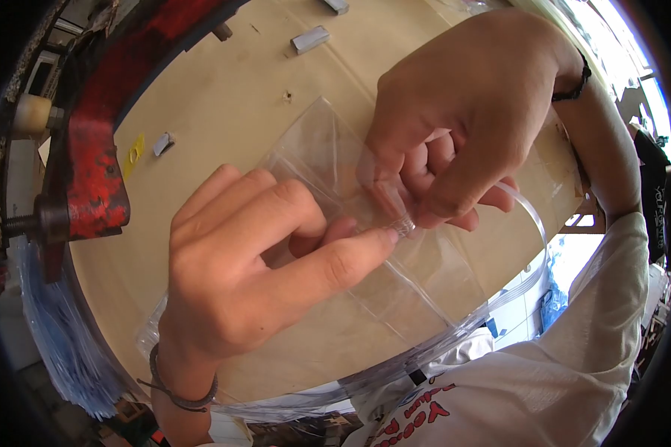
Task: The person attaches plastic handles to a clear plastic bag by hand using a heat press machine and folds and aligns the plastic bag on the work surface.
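Observation:
A creased, clear plastic sheet [432, 279] lies under both my hands, one corner pointing toward the back of the table. My left hand [238, 268] is closed, with thumb and index finger pinched near the middle of the sheet. From above, my right hand [470, 127] meets it, its thumb and fingers pinching the plastic. Between the two sets of fingertips is a small clear ribbed piece [404, 226]; its exact kind cannot be made out. A clear plastic strip [533, 212] curves out from beside my right fingers toward the table's front edge.
A worn red metal frame [101, 149] with a bolt stands at left over the tan table [209, 97]. Small grey metal pieces [310, 39] and a yellow scrap [133, 155] lie on the table. Clear plastic strips [67, 343] hang in a bundle at lower left.

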A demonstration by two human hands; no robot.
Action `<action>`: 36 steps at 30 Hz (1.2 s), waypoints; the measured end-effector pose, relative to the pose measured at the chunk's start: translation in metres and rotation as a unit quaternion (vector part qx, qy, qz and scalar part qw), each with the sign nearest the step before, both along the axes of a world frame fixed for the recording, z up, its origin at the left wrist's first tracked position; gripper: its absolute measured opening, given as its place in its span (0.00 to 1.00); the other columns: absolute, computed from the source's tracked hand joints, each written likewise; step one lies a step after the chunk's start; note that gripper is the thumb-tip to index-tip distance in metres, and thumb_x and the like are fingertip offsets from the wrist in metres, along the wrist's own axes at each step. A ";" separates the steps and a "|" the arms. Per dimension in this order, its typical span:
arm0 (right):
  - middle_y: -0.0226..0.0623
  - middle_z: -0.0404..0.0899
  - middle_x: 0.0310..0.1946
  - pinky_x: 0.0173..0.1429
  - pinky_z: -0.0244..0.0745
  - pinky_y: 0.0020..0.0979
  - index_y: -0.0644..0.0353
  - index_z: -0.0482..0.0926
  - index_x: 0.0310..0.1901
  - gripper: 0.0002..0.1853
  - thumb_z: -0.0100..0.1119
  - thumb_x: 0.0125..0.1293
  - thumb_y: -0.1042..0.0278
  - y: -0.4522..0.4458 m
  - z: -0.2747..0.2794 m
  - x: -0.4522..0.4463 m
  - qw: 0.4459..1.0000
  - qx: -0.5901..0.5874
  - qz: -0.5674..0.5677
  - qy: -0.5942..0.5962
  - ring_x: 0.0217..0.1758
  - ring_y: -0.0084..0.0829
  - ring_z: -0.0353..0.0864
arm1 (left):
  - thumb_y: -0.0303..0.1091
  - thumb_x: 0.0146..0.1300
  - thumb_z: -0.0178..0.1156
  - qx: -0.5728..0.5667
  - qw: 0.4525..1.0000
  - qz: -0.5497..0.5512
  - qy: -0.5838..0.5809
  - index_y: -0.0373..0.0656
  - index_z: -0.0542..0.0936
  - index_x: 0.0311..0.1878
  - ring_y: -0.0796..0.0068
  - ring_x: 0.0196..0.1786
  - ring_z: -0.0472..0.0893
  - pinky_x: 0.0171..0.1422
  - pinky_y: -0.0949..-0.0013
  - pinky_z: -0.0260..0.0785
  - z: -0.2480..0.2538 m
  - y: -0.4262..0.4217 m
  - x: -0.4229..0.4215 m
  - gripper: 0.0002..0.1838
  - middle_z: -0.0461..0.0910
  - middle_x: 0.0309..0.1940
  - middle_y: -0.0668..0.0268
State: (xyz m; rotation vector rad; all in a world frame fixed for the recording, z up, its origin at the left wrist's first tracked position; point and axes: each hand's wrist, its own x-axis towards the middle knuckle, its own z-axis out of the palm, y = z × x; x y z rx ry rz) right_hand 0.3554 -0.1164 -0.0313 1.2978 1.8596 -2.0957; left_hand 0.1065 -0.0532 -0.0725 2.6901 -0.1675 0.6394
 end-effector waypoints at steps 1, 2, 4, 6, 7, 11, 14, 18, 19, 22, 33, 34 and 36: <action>0.41 0.88 0.31 0.29 0.82 0.26 0.67 0.79 0.52 0.12 0.58 0.73 0.68 0.000 0.000 0.000 1.000 0.003 -0.001 0.000 0.25 0.27 0.88 | 0.20 0.46 0.76 0.000 1.000 -0.001 -0.002 0.58 0.93 0.42 0.75 0.24 0.66 0.28 0.71 0.57 0.000 0.000 0.000 0.21 0.69 0.22 0.76; 0.41 0.88 0.31 0.29 0.82 0.26 0.67 0.79 0.52 0.12 0.58 0.73 0.68 0.000 -0.001 0.000 1.000 0.004 0.000 -0.002 0.25 0.27 0.88 | 0.20 0.46 0.76 0.000 1.000 -0.002 -0.005 0.58 0.93 0.42 0.75 0.24 0.66 0.28 0.71 0.57 -0.001 0.000 0.000 0.21 0.69 0.22 0.76; 0.41 0.88 0.31 0.29 0.82 0.26 0.67 0.79 0.51 0.12 0.58 0.73 0.68 0.000 0.000 0.000 1.000 0.005 0.000 -0.002 0.25 0.27 0.88 | 0.20 0.46 0.76 0.001 1.000 -0.006 -0.009 0.58 0.93 0.42 0.75 0.24 0.66 0.29 0.71 0.57 -0.002 0.000 0.001 0.21 0.69 0.22 0.76; 0.41 0.88 0.31 0.29 0.82 0.26 0.67 0.79 0.51 0.12 0.58 0.73 0.68 -0.001 -0.001 0.000 1.000 0.008 0.001 -0.005 0.25 0.27 0.87 | 0.20 0.46 0.76 0.004 1.000 -0.009 -0.011 0.57 0.93 0.43 0.75 0.24 0.66 0.29 0.71 0.57 -0.002 0.000 0.001 0.21 0.69 0.22 0.75; 0.41 0.88 0.31 0.29 0.82 0.26 0.67 0.79 0.51 0.12 0.58 0.73 0.68 0.000 -0.001 0.000 1.000 0.009 0.000 -0.004 0.25 0.27 0.87 | 0.20 0.46 0.76 0.005 1.000 -0.011 -0.013 0.57 0.93 0.43 0.75 0.23 0.66 0.29 0.71 0.57 -0.002 0.000 0.001 0.21 0.69 0.22 0.75; 0.40 0.88 0.31 0.29 0.81 0.26 0.67 0.79 0.51 0.12 0.58 0.73 0.68 0.000 0.000 -0.001 1.000 0.011 0.003 -0.007 0.25 0.27 0.87 | 0.20 0.47 0.75 0.008 1.000 -0.014 -0.021 0.57 0.93 0.43 0.75 0.23 0.66 0.29 0.71 0.57 -0.003 0.000 0.001 0.21 0.69 0.22 0.76; 0.40 0.88 0.31 0.29 0.81 0.26 0.67 0.79 0.51 0.12 0.58 0.74 0.68 0.000 -0.001 -0.001 1.000 0.010 0.003 -0.006 0.25 0.27 0.87 | 0.20 0.47 0.75 0.009 1.000 -0.017 -0.022 0.58 0.93 0.43 0.76 0.23 0.66 0.29 0.71 0.57 -0.004 0.000 0.001 0.21 0.70 0.22 0.76; 0.40 0.88 0.31 0.29 0.81 0.26 0.67 0.79 0.51 0.12 0.58 0.74 0.67 0.001 -0.001 0.000 1.000 0.014 0.004 -0.004 0.25 0.27 0.87 | 0.20 0.46 0.75 0.011 1.000 -0.017 -0.020 0.58 0.93 0.43 0.76 0.23 0.66 0.29 0.71 0.57 -0.004 0.001 0.000 0.21 0.70 0.22 0.76; 0.40 0.88 0.31 0.29 0.81 0.26 0.67 0.79 0.51 0.12 0.58 0.74 0.67 0.000 -0.001 0.000 1.000 0.016 0.004 -0.004 0.25 0.27 0.87 | 0.20 0.46 0.75 0.011 1.000 -0.017 -0.019 0.58 0.93 0.43 0.76 0.23 0.66 0.29 0.71 0.57 -0.004 0.001 0.000 0.21 0.69 0.22 0.76; 0.40 0.88 0.31 0.29 0.81 0.26 0.67 0.78 0.50 0.12 0.58 0.74 0.67 -0.002 -0.002 -0.001 1.000 0.025 0.002 -0.003 0.24 0.27 0.87 | 0.21 0.46 0.75 0.009 1.000 -0.018 -0.018 0.58 0.93 0.43 0.76 0.23 0.66 0.29 0.71 0.57 -0.004 0.001 0.000 0.21 0.69 0.22 0.76; 0.40 0.88 0.31 0.29 0.80 0.26 0.67 0.78 0.50 0.12 0.58 0.74 0.67 -0.022 -0.009 0.002 0.997 0.080 -0.015 -0.013 0.24 0.27 0.86 | 0.18 0.43 0.70 0.000 1.000 -0.006 0.010 0.52 0.91 0.43 0.71 0.23 0.68 0.30 0.66 0.58 -0.005 0.002 0.003 0.22 0.69 0.21 0.73; 0.40 0.88 0.31 0.29 0.80 0.26 0.67 0.78 0.50 0.12 0.58 0.74 0.67 -0.025 -0.008 0.004 0.996 0.086 -0.019 -0.015 0.24 0.27 0.86 | 0.17 0.43 0.69 -0.009 1.000 0.003 0.007 0.51 0.91 0.44 0.70 0.23 0.69 0.31 0.65 0.58 -0.007 0.001 0.004 0.23 0.70 0.21 0.72; 0.40 0.88 0.31 0.29 0.80 0.26 0.67 0.78 0.50 0.12 0.58 0.74 0.67 -0.030 -0.007 0.007 0.995 0.092 -0.026 -0.023 0.24 0.26 0.86 | 0.16 0.43 0.67 -0.001 1.000 0.012 0.006 0.50 0.90 0.46 0.70 0.24 0.69 0.31 0.65 0.58 -0.011 -0.001 0.006 0.24 0.69 0.21 0.71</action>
